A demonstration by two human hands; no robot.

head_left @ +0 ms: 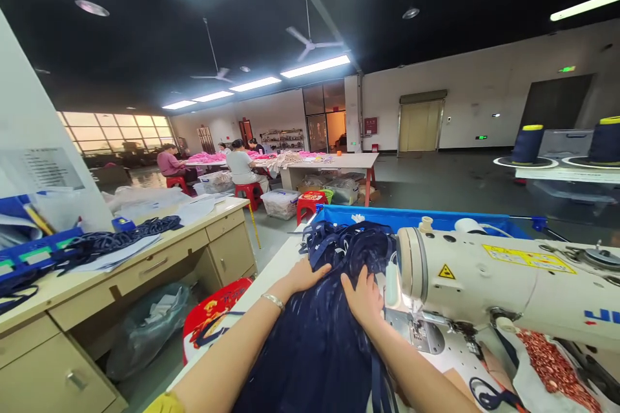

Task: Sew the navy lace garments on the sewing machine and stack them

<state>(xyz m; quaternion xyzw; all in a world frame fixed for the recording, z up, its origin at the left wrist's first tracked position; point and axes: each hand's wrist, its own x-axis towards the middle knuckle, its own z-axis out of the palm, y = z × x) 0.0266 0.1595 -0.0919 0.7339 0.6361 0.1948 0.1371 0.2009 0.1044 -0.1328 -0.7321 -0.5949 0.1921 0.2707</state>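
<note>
— Where do the hands sit?

— Both lie flat, fingers spread, on the navy fabric (320,342). The left hand (304,275) presses the left slope of the heap, a bracelet (274,301) on its wrist. The right hand (364,300) rests palm-down just beside the needle end of the sewing machine (504,284). Neither hand is closed around anything; they only press on the cloth.

— And the cloth itself?

— It runs from under both palms toward the person, between the forearms, and piles up beyond the fingertips into a tangle of dark straps (349,242) in front of a blue bin (416,216).

— What lies further out?

— To the left, a wooden desk (145,264) carrying more dark straps, with a red stool (213,316) between it and the sewing table. Far back, people sit on red stools at a long table (334,161) covered in pink material. At right, two thread cones (527,142).

— Anything unclear?

— The needle is too small to make out. The fabric's lower edge is cut off by the frame. The right thumb is hidden against the cloth.
</note>
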